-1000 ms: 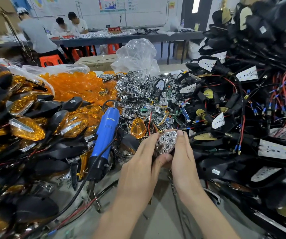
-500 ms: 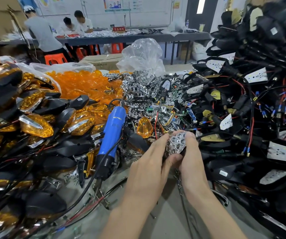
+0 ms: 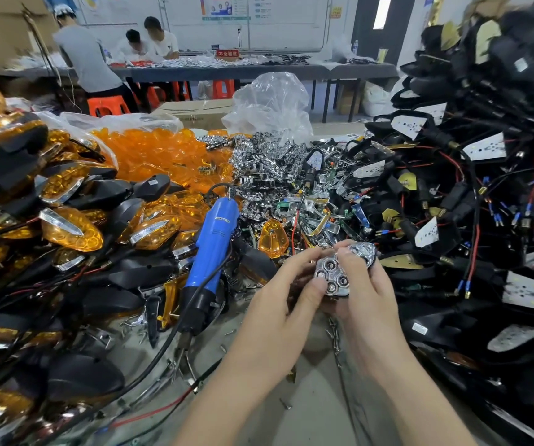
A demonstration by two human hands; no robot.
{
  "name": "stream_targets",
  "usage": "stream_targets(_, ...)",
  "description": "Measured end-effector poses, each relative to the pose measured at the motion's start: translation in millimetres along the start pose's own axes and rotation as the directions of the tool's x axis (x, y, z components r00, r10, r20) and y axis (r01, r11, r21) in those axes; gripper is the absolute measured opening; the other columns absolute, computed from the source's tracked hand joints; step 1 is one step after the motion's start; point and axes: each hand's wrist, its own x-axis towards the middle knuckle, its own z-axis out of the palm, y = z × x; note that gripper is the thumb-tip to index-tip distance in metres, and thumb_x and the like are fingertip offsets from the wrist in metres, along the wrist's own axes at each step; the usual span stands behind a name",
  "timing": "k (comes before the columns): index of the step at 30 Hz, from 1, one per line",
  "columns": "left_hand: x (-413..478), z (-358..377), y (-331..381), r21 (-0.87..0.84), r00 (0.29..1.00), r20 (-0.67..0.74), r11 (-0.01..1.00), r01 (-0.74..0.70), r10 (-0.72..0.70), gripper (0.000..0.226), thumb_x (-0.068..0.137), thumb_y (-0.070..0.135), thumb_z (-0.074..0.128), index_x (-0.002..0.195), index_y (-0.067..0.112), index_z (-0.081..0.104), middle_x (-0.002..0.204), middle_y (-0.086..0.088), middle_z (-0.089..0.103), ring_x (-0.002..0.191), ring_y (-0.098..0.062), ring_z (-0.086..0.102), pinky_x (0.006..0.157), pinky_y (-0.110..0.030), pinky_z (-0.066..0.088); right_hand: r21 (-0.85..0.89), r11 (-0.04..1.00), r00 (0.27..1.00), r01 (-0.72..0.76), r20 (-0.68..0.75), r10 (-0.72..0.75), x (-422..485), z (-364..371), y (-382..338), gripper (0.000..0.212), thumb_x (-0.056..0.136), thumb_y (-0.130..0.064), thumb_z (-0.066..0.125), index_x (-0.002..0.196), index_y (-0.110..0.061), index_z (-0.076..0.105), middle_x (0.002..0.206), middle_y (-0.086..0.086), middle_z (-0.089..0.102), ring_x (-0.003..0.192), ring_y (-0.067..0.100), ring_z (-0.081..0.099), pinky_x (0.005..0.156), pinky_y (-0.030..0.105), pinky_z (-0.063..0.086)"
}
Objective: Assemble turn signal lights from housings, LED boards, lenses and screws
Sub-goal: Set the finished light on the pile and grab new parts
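Both my hands hold one chrome reflector point(image 3: 339, 272) with round LED cups, a little above the bench at centre. My left hand point(image 3: 278, 304) pinches its near left edge with thumb and fingers. My right hand point(image 3: 367, 294) cups it from the right, thumb pressed on its face. What lies under the reflector is hidden by my fingers. A single orange lens point(image 3: 272, 238) lies just left of my hands. Black housings with white LED boards and wires point(image 3: 458, 226) are heaped at the right.
A blue electric screwdriver point(image 3: 212, 249) leans on the pile left of my hands, its cord trailing forward. Finished amber lights point(image 3: 72, 226) fill the left; loose orange lenses point(image 3: 159, 152) and chrome reflectors point(image 3: 269, 165) lie behind. Loose screws dot the bench. People work at a far table.
The reflector has turned in my hands so more of its cupped face shows, and my right thumb now lies across it. My head has moved closer and slightly left.
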Motion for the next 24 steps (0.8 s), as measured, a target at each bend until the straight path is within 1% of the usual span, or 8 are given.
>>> stream_targets(2,0.9,-1.7,1.1,-0.02,1.0,0.009,1.0,0.007,-0.007,0.037,0.101,0.016,0.056,0.128,0.042,0.054,0.121,0.034,0.061,0.118,0.013,0.052,0.091,-0.002,0.038,0.04,0.999,0.999,-0.027,0.034,0.025,-0.5,-0.7,-1.5,0.024,0.071,-0.047,0.068,0.091,-0.035,0.073,0.095,0.003,0.076,0.09,0.022,0.074,0.07,0.043,0.061)
stream_targets(5,1.9,-3.5,2.9,-0.061,1.0,0.023,0.998,0.016,-0.015,0.04,0.1,0.01,0.057,0.125,0.041,0.055,0.12,0.033,0.062,0.117,0.014,0.053,0.09,-0.003,0.039,0.074,0.997,0.998,-0.031,0.052,0.027,-1.4,-1.0,-4.4,0.021,0.07,-0.046,0.069,0.088,-0.035,0.074,0.091,0.002,0.077,0.082,0.02,0.075,0.061,0.034,0.058)
stream_targets(10,2.8,-4.6,4.5,-0.117,0.999,0.032,0.993,0.024,-0.02,0.043,0.099,-0.002,0.055,0.122,0.034,0.058,0.112,0.03,0.067,0.11,0.011,0.059,0.086,-0.004,0.043,0.084,0.996,0.997,-0.025,0.076,0.019,-1.7,-1.8,-3.5,0.012,0.083,-0.034,0.063,0.085,-0.035,0.074,0.086,0.002,0.076,0.077,0.017,0.074,0.057,0.032,0.057)
stream_targets(12,2.9,-4.3,3.7,-0.128,0.999,0.029,0.991,0.027,-0.023,0.045,0.098,-0.004,0.055,0.121,0.034,0.058,0.112,0.028,0.068,0.11,0.009,0.06,0.087,-0.005,0.043,0.08,0.997,0.996,-0.023,0.084,0.016,-1.8,-1.6,-3.8,0.01,0.08,-0.035,0.066,0.085,-0.035,0.074,0.087,0.003,0.076,0.078,0.018,0.074,0.058,0.032,0.057)
stream_targets(14,3.3,-4.1,2.5,-0.143,0.999,0.023,0.989,0.038,-0.035,0.046,0.098,-0.005,0.055,0.122,0.033,0.059,0.113,0.024,0.069,0.112,0.005,0.061,0.09,-0.008,0.044,0.074,0.997,0.996,-0.022,0.085,0.015,-2.3,-0.6,-5.0,0.016,0.073,-0.041,0.068,0.086,-0.034,0.074,0.089,0.004,0.076,0.08,0.022,0.074,0.059,0.034,0.058)
stream_targets(17,3.0,-4.1,3.2,-0.167,0.999,0.011,0.985,0.05,-0.049,0.048,0.097,-0.007,0.054,0.12,0.035,0.059,0.114,0.021,0.07,0.113,0.002,0.061,0.093,-0.013,0.045,0.063,0.998,0.996,-0.019,0.09,0.014,-2.6,0.8,-6.3,0.02,0.07,-0.045,0.067,0.086,-0.034,0.073,0.089,0.004,0.076,0.081,0.023,0.073,0.061,0.035,0.058)
stream_targets(21,2.9,-3.4,3.9,-0.155,0.999,-0.007,0.986,0.052,-0.054,0.049,0.097,-0.008,0.055,0.12,0.036,0.06,0.115,0.022,0.069,0.114,0.004,0.06,0.095,-0.013,0.045,0.06,0.998,0.997,-0.021,0.078,0.016,-3.0,1.7,-6.1,0.01,0.078,-0.036,0.065,0.084,-0.035,0.074,0.087,0.003,0.076,0.078,0.022,0.073,0.06,0.033,0.058)
stream_targets(24,3.9,-3.7,4.3,-0.136,0.999,-0.008,0.989,0.053,-0.054,0.052,0.096,-0.008,0.055,0.119,0.038,0.06,0.115,0.025,0.068,0.115,0.006,0.059,0.095,-0.012,0.045,0.048,0.999,0.997,-0.024,0.08,0.02,-3.2,1.0,-6.4,0.016,0.084,-0.031,0.06,0.085,-0.035,0.075,0.088,0.002,0.076,0.08,0.02,0.074,0.061,0.031,0.058)
